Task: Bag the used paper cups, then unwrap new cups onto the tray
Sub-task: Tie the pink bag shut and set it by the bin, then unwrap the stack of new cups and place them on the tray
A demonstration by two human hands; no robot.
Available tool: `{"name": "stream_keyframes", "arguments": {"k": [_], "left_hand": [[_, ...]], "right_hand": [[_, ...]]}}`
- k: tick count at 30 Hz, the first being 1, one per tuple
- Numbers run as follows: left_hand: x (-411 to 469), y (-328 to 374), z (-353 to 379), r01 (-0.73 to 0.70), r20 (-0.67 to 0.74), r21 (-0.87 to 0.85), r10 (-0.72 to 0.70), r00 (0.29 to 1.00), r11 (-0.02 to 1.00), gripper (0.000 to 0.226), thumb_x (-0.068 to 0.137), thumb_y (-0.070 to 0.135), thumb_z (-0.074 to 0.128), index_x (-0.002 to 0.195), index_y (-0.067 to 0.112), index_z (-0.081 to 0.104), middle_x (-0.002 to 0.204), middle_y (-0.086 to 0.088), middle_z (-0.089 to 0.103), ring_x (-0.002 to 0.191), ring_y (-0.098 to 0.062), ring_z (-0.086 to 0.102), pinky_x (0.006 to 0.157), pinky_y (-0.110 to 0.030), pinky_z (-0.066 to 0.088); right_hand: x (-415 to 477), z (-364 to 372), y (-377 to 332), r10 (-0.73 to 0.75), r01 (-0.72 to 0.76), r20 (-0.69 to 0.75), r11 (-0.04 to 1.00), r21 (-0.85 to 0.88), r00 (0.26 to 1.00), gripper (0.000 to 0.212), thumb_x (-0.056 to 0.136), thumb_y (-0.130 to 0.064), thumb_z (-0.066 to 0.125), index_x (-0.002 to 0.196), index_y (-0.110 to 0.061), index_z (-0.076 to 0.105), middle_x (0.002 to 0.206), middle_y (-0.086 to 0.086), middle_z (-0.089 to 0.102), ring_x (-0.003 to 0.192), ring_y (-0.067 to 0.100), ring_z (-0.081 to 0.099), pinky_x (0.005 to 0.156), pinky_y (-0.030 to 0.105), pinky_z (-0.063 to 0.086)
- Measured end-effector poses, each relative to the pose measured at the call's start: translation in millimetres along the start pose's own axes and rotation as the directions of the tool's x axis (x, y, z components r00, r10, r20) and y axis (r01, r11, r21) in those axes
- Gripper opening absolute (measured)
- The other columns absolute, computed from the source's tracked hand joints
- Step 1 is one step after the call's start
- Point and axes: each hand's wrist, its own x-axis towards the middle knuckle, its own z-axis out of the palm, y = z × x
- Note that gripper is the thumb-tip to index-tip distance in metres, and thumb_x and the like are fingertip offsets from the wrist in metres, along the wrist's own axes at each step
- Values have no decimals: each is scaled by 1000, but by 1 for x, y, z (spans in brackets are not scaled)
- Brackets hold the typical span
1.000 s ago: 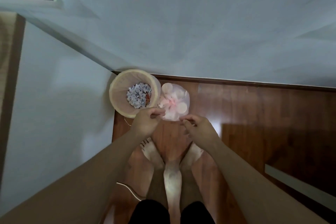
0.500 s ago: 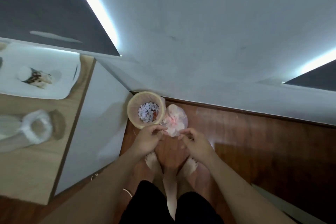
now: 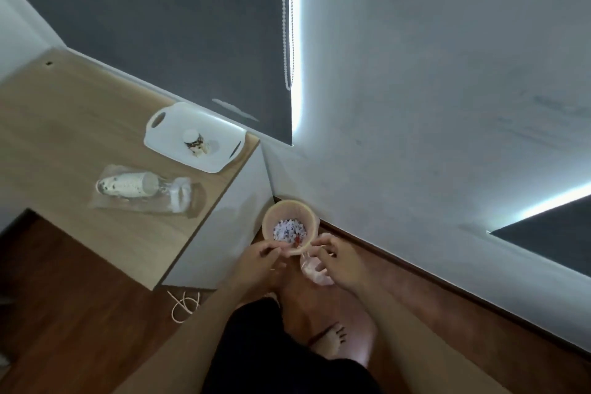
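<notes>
Left hand [image 3: 262, 257] and right hand [image 3: 335, 262] tight on pink bag [image 3: 315, 273], beside bin rim [image 3: 289, 201], near desk edge [image 3: 195, 224]

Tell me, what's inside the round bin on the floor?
The wastebasket holds small white and blue paper scraps and a red bit. Anything beneath them is covered.

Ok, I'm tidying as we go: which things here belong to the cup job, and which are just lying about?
Job: pink bag held between left hand and right hand; white tray; cup on it; wrapped cups.
Lying about: waste basket; floor cord; blind chain.
</notes>
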Motion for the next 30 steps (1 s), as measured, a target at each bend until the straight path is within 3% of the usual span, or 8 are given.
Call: {"name": "stream_keyframes", "arguments": {"k": [3,8,10,14,18,21,27,30], "left_hand": [[-20,-8,-35,-19,-97,-17,17,995,1000,27,115,12,60,117,19,86,104,-4,88,86,-15,82,78,-30,66],[-31,-24,-82,-38,-170,-118,18,985,992,25,115,11,58,118,16,83,103,1,88,90,-23,82,75,-30,65],[-35,-28,-105,-42,-169,-150,16,986,988,24,115,12,58,118,16,82,105,-2,88,89,-23,81,76,-31,64],[-41,-37,-163,-72,-161,-187,41,986,980,25,116,13,56,119,15,81,112,-6,86,88,-20,80,73,-28,61],[-57,-61,-245,-86,-205,-237,36,978,968,23,116,14,58,122,14,81,110,-4,87,85,-18,80,73,-28,61],[-65,-86,-301,-76,-247,-281,5,969,957,24,116,10,57,123,10,80,113,-11,85,81,-19,79,68,-27,59],[-63,-108,-366,-49,-272,-287,-33,962,957,24,117,11,56,122,10,79,108,-8,84,80,-20,79,63,-24,56],[-52,-105,-388,-60,-241,-282,-10,970,958,24,117,12,56,122,12,80,108,-5,85,83,-19,80,68,-26,58]], "right_hand": [[5,19,-18,-42,45,70,998,-37,997,17,104,-23,66,118,-22,74,102,1,84,69,13,74,71,35,60],[6,49,-52,-99,98,73,995,15,992,16,104,-14,68,119,-16,75,103,3,84,65,0,71,60,15,53],[9,69,-62,-97,95,69,995,29,993,16,104,-12,68,118,-12,75,100,7,83,64,1,70,57,15,52],[10,120,-80,-75,71,67,996,58,995,17,108,-13,64,120,-14,75,100,18,82,72,12,71,63,26,56],[14,184,-93,-35,31,67,998,51,997,18,108,-15,61,120,-17,75,106,6,85,78,18,74,71,40,59],[14,229,-109,-36,32,63,997,69,997,18,110,-18,59,121,-19,74,109,4,85,74,14,74,63,30,56],[10,284,-147,-73,72,16,995,61,997,17,113,-22,58,118,-25,74,107,-4,85,81,14,79,77,35,66],[26,300,-161,-50,50,1,996,76,999,17,112,-24,59,118,-25,74,106,-6,84,85,11,77,74,27,65]]}}
